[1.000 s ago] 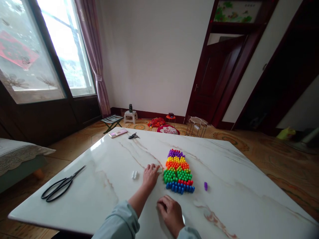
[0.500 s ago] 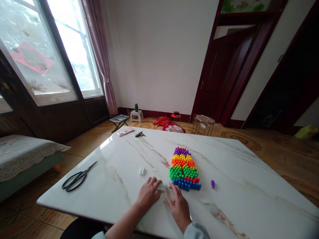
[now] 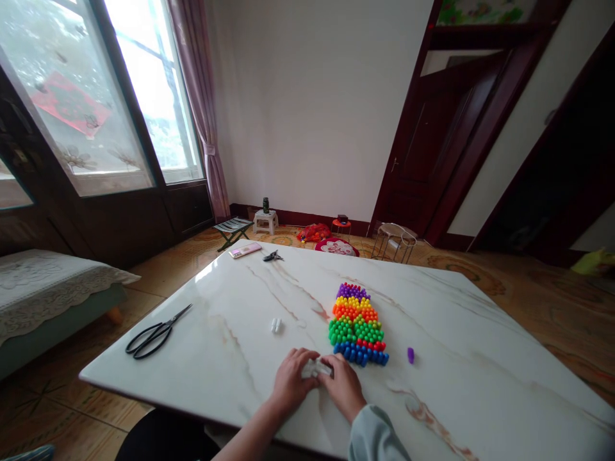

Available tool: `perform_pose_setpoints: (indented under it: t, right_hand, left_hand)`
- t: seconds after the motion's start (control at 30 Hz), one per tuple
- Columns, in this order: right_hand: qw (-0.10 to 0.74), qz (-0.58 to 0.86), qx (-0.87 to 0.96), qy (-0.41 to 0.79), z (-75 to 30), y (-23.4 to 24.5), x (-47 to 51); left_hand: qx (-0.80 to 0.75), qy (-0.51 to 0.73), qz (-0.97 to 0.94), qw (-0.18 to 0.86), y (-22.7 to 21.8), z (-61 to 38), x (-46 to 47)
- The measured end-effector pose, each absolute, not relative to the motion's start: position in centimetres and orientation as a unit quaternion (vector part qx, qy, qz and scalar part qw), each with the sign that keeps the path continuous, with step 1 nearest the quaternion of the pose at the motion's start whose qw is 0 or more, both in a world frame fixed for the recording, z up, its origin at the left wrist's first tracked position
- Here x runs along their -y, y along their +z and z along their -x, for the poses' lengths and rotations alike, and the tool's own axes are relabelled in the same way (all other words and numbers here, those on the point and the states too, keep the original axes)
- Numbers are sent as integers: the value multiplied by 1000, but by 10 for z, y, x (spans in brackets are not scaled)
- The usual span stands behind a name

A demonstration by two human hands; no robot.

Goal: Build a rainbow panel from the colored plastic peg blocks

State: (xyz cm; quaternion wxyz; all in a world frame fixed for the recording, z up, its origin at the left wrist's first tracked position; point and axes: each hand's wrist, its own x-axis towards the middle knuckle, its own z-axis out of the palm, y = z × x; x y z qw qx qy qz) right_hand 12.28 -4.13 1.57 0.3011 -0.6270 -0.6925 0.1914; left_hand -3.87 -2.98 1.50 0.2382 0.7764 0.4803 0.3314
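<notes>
My left hand (image 3: 291, 379) and my right hand (image 3: 344, 384) meet over the near middle of the table. Between their bent fingers is a small row of white plastic pieces (image 3: 316, 368), gripped from both sides and partly covered by the fingertips. Just beyond my right hand lies a block of bead-like plastic pieces (image 3: 355, 328) in coloured bands: blue, red, green, orange, yellow and purple. A few more white pieces (image 3: 276, 325) rest on the tabletop ahead of my left hand. A single purple piece (image 3: 410, 355) lies to the right of the coloured block.
Black-handled scissors (image 3: 156, 334) lie on the left of the white marble-patterned table (image 3: 456, 333). Near its far edge are a phone (image 3: 245, 250) and a small dark plier-like tool (image 3: 273, 256). Stools, including a wire-legged one (image 3: 396, 237), stand on the floor beyond.
My hands were apart, with the left fingers at the white pieces. Now both hands have come together and grip them. The view has shifted slightly.
</notes>
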Motion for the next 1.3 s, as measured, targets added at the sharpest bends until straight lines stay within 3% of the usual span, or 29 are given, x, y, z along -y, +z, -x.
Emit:
perform_pose_setpoints:
  t: [0.1, 0.23, 0.53, 0.73, 1.3]
  right_hand:
    - [271, 640, 703, 153, -119, 20, 41]
    - [293, 639, 704, 96, -115, 27, 50]
    - [463, 662, 580, 102, -172, 9, 83]
    - [437, 716, 540, 68, -208, 5, 86]
    - [496, 718, 484, 64, -223, -4, 58]
  left_hand:
    - [-482, 348, -769, 235, 9, 38, 30]
    - [-477, 355, -770, 232, 9, 39, 31]
    - [-476, 338, -776, 238, 12, 42, 33]
    - [-481, 329, -779, 233, 10, 43, 32]
    - [-480, 365, -759, 245, 6, 43, 30]
